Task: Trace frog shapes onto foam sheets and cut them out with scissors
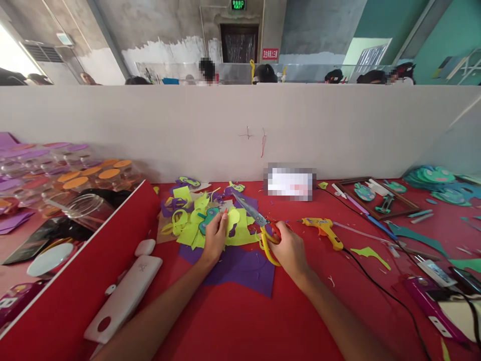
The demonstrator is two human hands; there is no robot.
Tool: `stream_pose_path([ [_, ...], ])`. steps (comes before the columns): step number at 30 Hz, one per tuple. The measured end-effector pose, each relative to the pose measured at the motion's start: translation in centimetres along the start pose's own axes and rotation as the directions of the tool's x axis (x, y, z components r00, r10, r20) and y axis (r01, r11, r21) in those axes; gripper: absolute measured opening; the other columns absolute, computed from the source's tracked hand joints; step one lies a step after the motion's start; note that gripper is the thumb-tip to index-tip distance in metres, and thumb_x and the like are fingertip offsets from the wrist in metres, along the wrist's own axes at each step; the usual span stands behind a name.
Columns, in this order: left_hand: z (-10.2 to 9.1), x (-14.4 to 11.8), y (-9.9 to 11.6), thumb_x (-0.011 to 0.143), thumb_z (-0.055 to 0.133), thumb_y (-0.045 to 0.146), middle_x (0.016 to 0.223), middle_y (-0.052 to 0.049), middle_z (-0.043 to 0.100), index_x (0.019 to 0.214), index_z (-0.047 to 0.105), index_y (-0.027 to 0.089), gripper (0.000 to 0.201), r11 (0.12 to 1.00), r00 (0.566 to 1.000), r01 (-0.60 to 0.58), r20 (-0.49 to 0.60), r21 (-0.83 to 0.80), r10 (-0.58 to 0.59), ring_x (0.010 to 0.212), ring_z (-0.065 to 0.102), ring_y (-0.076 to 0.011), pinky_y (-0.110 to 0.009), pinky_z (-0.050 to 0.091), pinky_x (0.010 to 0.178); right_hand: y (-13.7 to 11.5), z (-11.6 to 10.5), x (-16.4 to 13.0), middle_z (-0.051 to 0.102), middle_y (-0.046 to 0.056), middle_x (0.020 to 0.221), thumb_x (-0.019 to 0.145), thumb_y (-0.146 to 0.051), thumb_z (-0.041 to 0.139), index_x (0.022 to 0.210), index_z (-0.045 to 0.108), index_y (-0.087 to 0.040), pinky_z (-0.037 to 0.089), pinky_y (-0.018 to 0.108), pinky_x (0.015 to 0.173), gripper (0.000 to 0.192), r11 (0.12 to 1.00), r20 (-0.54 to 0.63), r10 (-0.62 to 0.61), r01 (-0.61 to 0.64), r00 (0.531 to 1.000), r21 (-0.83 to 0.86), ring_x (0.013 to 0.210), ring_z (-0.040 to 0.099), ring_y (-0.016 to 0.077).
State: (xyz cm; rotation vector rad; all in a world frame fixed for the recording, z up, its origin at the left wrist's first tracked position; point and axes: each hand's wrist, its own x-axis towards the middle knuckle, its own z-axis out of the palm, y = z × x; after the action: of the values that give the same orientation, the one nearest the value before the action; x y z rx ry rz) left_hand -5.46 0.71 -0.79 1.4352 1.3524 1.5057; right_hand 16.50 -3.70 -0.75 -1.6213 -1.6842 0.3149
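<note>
My left hand (215,235) pinches a small yellow-green felt piece (233,216) between thumb and fingers. A teal felt cutout (205,220) shows just left of those fingers; whether it is held too, I cannot tell. Scissors (251,209) with yellow and red handles are in my right hand (292,248), blades pointing up and left, close beside the felt piece. Below both hands lie yellow-green felt scraps (191,235) and a purple felt sheet (244,273) on the red table (240,326).
A yellow glue gun (325,230) with a black cord lies to the right. Beyond it are a brown frame (404,208) and stacked teal cutouts (432,178). At left, a white power bank (124,296) lies beside a red divider (86,260), with lidded jars (82,178) past it.
</note>
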Motion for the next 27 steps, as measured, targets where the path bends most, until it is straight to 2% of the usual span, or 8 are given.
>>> stream_pose_path([
  [2,-0.1,0.0,-0.2,0.095,0.055,0.054,0.062,0.005,0.036,0.071,0.043,0.02,0.043,1.0,1.0,0.007,-0.03,0.0,-0.007,0.055,0.035,-0.0097,-0.021,0.033,0.05,0.4,0.3,0.0,0.069,0.007,0.078,0.085,-0.046,0.068,0.089,0.054,-0.023,0.039,0.028,0.057,0.027,1.0,0.007,-0.008,0.008,1.0,-0.013,0.073,0.068,0.0252],
  [5,-0.2,0.1,-0.6,0.097,0.051,0.051,0.067,0.005,0.041,0.087,0.048,0.021,0.032,0.999,0.998,0.033,-0.05,-0.023,-0.034,0.054,0.039,-0.0097,-0.02,0.037,0.049,0.8,0.6,0.1,0.071,0.011,0.091,0.09,-0.038,0.059,0.1,0.053,-0.022,0.046,0.029,0.06,0.02,0.995,0.04,0.007,-0.012,0.999,0.103,0.082,0.07,0.0267],
  [7,-0.2,0.2,-0.8,0.096,0.052,0.05,0.07,0.005,0.044,0.095,0.047,0.021,0.029,0.998,0.998,0.044,-0.043,-0.045,-0.046,0.054,0.042,-0.0095,-0.02,0.039,0.048,0.9,0.6,0.3,0.07,0.01,0.09,0.091,-0.036,0.057,0.099,0.052,-0.022,0.048,0.03,0.061,0.017,0.991,0.053,0.017,-0.024,0.998,0.135,0.082,0.07,0.0263],
  [9,-0.2,0.2,-0.8,0.095,0.054,0.047,0.072,0.005,0.044,0.098,0.046,0.021,0.027,0.997,0.999,0.041,-0.03,-0.061,-0.043,0.055,0.043,-0.0093,-0.019,0.039,0.048,1.1,0.5,0.5,0.068,0.008,0.087,0.091,-0.034,0.059,0.095,0.054,-0.023,0.049,0.031,0.062,0.013,0.996,0.057,0.004,-0.009,0.998,0.091,0.08,0.069,0.0259],
  [11,-0.2,0.1,-0.6,0.094,0.055,0.045,0.071,0.005,0.042,0.096,0.046,0.021,0.026,0.998,1.0,0.024,-0.014,-0.065,-0.025,0.055,0.041,-0.0091,-0.019,0.039,0.049,1.3,0.4,0.7,0.069,0.008,0.09,0.089,-0.029,0.061,0.1,0.058,-0.022,0.051,0.033,0.067,0.013,0.999,0.058,-0.046,0.045,0.997,0.028,0.083,0.068,0.0265],
  [16,-0.2,0.0,-0.3,0.092,0.059,0.043,0.069,0.006,0.039,0.088,0.047,0.021,0.026,0.999,0.999,-0.03,-0.013,-0.036,0.03,0.056,0.037,-0.0092,-0.02,0.035,0.051,2.0,0.6,0.9,0.071,0.013,0.112,0.088,-0.022,0.065,0.129,0.058,-0.022,0.054,0.039,0.083,0.041,0.983,0.056,-0.174,0.177,0.983,-0.04,0.101,0.068,0.0298],
  [22,-0.5,-0.1,0.1,0.088,0.065,0.042,0.069,0.004,0.041,0.083,0.055,0.019,0.026,0.996,0.993,-0.085,-0.073,0.041,0.088,0.059,0.038,-0.01,-0.022,0.033,0.055,2.6,0.6,1.0,0.074,0.015,0.112,0.089,-0.023,0.067,0.124,0.062,-0.019,0.055,0.04,0.083,0.036,0.968,0.069,-0.206,0.213,0.976,-0.135,0.102,0.07,0.0314],
  [27,-0.1,-1.1,1.2,0.091,0.062,0.047,0.066,0.004,0.047,0.086,0.055,0.019,0.029,0.995,0.995,-0.096,0.0,0.024,0.097,0.057,0.043,-0.01,-0.022,0.036,0.055,2.5,-0.5,1.2,0.076,0.013,0.106,0.088,-0.027,0.072,0.122,0.065,-0.02,0.053,0.036,0.073,0.035,0.953,0.057,-0.193,0.201,0.979,-0.227,0.095,0.073,0.0311],
])
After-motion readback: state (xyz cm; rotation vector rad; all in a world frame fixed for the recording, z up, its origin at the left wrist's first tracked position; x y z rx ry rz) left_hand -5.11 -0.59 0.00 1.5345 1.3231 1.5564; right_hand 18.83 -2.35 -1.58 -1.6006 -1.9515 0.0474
